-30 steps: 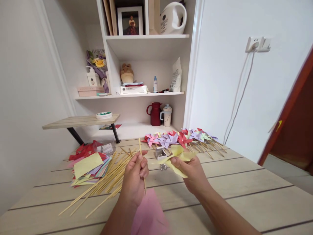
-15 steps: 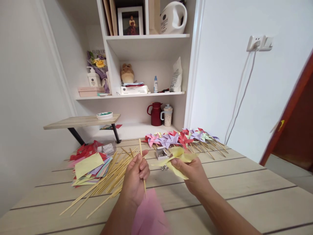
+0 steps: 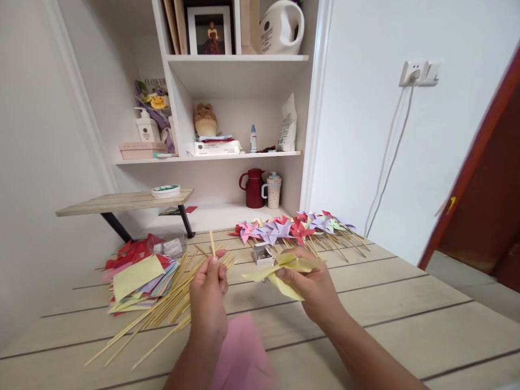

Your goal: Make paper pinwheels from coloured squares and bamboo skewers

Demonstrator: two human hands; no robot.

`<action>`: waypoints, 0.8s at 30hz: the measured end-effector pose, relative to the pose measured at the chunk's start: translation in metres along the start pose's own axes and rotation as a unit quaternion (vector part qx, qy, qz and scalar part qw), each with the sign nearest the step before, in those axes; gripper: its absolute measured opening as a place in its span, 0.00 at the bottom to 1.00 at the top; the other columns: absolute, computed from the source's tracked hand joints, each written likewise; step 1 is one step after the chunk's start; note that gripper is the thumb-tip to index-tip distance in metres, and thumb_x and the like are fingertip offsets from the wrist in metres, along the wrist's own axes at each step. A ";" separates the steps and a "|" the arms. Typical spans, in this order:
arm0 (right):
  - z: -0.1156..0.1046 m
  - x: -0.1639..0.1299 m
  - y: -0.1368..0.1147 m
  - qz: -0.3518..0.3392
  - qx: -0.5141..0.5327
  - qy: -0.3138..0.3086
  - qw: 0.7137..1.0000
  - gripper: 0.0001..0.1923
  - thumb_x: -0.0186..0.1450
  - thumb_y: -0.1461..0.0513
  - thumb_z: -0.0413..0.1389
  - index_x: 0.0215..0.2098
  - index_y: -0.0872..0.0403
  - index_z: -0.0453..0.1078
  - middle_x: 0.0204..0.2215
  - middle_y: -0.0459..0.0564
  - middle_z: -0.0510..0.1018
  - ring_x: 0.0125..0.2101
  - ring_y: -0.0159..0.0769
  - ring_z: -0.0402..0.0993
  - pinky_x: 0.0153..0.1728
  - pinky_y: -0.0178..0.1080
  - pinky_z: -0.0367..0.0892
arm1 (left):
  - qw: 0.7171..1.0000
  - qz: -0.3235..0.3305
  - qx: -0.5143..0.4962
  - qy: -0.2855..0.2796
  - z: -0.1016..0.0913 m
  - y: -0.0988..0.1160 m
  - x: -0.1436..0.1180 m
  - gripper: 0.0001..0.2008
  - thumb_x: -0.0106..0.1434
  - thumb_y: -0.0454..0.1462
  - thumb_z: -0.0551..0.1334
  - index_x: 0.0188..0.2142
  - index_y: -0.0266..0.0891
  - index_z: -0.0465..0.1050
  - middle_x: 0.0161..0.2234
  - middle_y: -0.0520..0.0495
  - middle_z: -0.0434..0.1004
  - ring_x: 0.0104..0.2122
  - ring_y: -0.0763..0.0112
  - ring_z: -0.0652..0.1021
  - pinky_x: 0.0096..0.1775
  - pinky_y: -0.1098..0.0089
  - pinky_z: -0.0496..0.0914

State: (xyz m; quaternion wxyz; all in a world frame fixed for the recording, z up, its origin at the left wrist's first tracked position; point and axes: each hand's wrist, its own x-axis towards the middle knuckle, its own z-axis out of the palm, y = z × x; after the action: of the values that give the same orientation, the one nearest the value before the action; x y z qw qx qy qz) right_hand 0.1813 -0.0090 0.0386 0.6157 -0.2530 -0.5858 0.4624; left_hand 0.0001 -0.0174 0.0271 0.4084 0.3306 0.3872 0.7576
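Note:
My left hand [image 3: 209, 292] is closed around a thin wooden stick [image 3: 212, 244], whose top end sticks up above the fingers. In my right hand [image 3: 311, 281] a yellow paper pinwheel [image 3: 294, 264] is pinched between thumb and fingers, its blades folded and spread out. Left of my left hand lies a loose pile of wooden sticks [image 3: 162, 311]. Behind the right hand is a small open box [image 3: 262, 254] with small metal pieces in it. A pink paper sheet [image 3: 242, 346] lies below and between my forearms.
Finished pinwheels [image 3: 280, 231] on sticks lie along the table's back. A stack of coloured paper squares [image 3: 138, 279] is at the left, beside a clear box [image 3: 173, 246]. A small raised stand [image 3: 122, 201] and a shelf with a red jug [image 3: 254, 188] are behind.
My left hand has shifted slightly left with the stick, which shows less below the fist. The right hand still holds the yellow pinwheel. The whole view has swung a little to the right.

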 end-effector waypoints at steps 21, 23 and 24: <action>0.000 0.000 -0.008 -0.034 -0.032 0.011 0.999 0.09 0.57 0.55 0.67 0.29 0.50 0.77 0.24 0.47 0.76 0.24 0.35 0.69 0.24 0.36 0.63 | 0.990 0.023 -0.018 0.141 -0.002 0.005 0.005 0.19 0.54 0.49 0.69 0.38 0.37 0.74 0.20 0.59 0.60 0.18 0.82 0.55 0.19 0.78 0.49; 0.000 0.001 -0.009 -0.034 -0.031 0.009 0.999 0.08 0.57 0.55 0.66 0.29 0.51 0.77 0.23 0.46 0.76 0.24 0.35 0.69 0.24 0.36 0.63 | 0.990 0.029 -0.012 0.139 -0.001 0.007 0.004 0.20 0.55 0.49 0.68 0.38 0.36 0.74 0.20 0.59 0.60 0.18 0.82 0.55 0.19 0.78 0.49; 0.000 0.001 -0.009 -0.033 -0.030 0.010 0.999 0.08 0.57 0.55 0.66 0.29 0.51 0.77 0.23 0.46 0.76 0.24 0.34 0.68 0.24 0.36 0.63 | 0.990 0.032 -0.010 0.138 0.000 0.007 0.004 0.20 0.55 0.49 0.68 0.38 0.36 0.74 0.20 0.58 0.60 0.18 0.82 0.55 0.19 0.78 0.49</action>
State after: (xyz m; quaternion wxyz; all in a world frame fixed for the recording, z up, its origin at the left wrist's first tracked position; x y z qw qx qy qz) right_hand 0.1836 -0.0120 0.0465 0.6285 -0.2561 -0.6014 0.4215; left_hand -0.0045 -0.0170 0.0339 0.3296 0.2308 0.4221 0.8124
